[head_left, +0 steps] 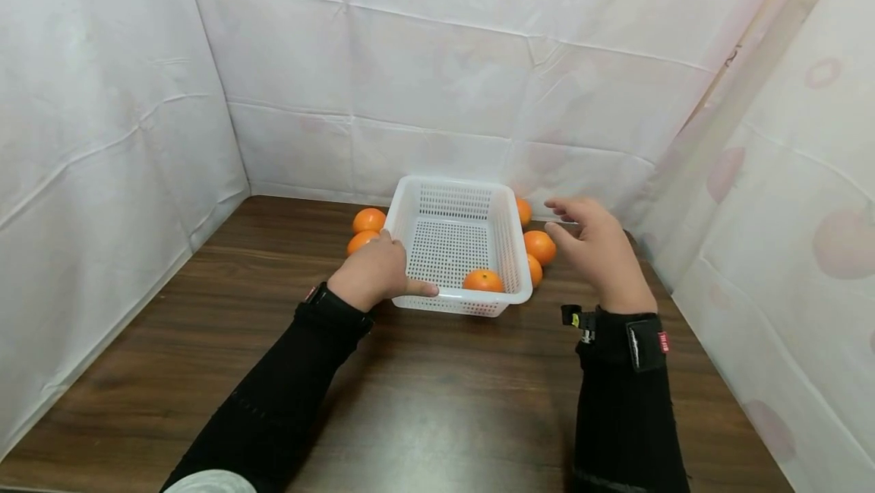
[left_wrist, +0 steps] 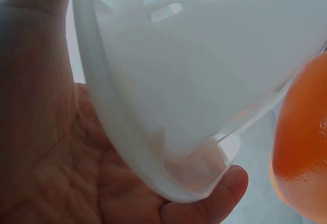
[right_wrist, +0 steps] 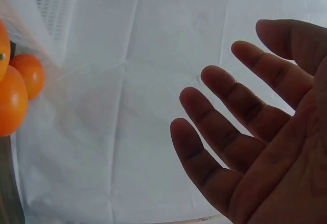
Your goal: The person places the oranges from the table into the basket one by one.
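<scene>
Basket [head_left: 451, 246]: rounded, perforated white plastic | left hand [head_left: 372, 271]: gripping it | right hand [head_left: 601, 254]: wide

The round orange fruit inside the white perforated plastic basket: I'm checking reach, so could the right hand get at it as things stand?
Probably yes: the right hand is empty and nothing covers the fruit in the open-topped basket, though the hand must clear the rim.

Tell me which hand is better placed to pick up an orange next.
Right, probably: the right hand is empty and close to the oranges just right of the basket. The left hand is busy holding the basket's near left corner.
</scene>
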{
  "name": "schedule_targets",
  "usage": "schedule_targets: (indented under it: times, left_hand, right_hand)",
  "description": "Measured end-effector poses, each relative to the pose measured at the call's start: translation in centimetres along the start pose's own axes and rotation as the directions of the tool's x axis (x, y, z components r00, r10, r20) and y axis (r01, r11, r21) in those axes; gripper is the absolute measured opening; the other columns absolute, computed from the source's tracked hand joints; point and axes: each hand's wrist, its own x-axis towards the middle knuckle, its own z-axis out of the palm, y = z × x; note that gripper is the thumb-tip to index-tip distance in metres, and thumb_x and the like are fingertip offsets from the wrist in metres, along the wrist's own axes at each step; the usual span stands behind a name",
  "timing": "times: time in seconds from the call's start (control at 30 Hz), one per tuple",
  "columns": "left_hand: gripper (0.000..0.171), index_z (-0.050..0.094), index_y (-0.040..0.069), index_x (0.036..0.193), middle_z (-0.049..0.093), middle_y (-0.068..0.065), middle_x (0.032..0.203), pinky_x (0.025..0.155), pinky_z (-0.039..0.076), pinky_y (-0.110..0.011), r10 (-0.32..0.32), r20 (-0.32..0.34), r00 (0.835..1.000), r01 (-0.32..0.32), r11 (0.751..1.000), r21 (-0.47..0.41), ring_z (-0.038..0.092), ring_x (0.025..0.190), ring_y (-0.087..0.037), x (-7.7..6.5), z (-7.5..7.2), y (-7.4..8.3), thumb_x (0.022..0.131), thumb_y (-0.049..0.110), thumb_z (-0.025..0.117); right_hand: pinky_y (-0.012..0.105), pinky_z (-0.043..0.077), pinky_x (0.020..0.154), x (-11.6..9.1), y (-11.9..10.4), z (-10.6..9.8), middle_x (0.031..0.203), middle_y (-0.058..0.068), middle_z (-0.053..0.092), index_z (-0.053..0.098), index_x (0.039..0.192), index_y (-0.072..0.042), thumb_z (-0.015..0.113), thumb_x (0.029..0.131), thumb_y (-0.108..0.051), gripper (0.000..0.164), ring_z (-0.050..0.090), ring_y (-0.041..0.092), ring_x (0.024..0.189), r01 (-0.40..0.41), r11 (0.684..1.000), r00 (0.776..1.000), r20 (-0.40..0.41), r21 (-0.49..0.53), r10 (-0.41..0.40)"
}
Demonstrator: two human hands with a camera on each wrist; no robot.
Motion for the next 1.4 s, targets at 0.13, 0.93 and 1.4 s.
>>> schedule_targets:
  times: [0.13,0.93,1.4]
  left_hand:
    - [0.110,0.061,-0.007,0.123,0.057,-0.025,0.131,0.085,0.057,-0.039,0.002,0.004,1.000,-0.002,1.000,0.015,0.060,0.097,-0.029,0.0,-0.1,0.0,0.075,0.092,0.066]
    - [0.115,0.057,-0.009,0.132,0.057,-0.028,0.134,0.089,0.059,-0.043,0.014,-0.001,1.000,-0.014,0.999,0.046,0.060,0.100,-0.030,0.1,-0.1,0.0,0.076,0.092,0.066]
    - [0.115,0.058,-0.009,0.131,0.058,-0.027,0.133,0.090,0.059,-0.043,0.015,-0.003,1.000,-0.015,0.999,0.034,0.060,0.100,-0.030,0.1,0.0,-0.1,0.076,0.091,0.066]
  right_hand:
    - [0.063,0.043,0.113,0.6,0.8,0.5,0.155,0.017,0.053,0.056,0.153,-0.013,0.057,0.108,-0.024,0.047,0.049,0.041,0.142,-0.029,0.999,0.998,0.063,-0.024,0.030]
    - [0.057,0.044,0.101,2.6,6.1,6.0,0.146,0.016,0.056,0.054,0.153,-0.024,0.073,0.099,-0.030,0.057,0.052,0.038,0.127,-0.139,0.982,0.891,0.417,-0.130,0.182]
    - [0.050,0.039,0.085,2.5,6.7,7.2,0.122,0.010,0.065,0.066,0.119,-0.022,0.066,0.104,-0.032,0.018,0.054,0.031,0.103,-0.133,0.981,0.873,0.453,-0.142,0.183]
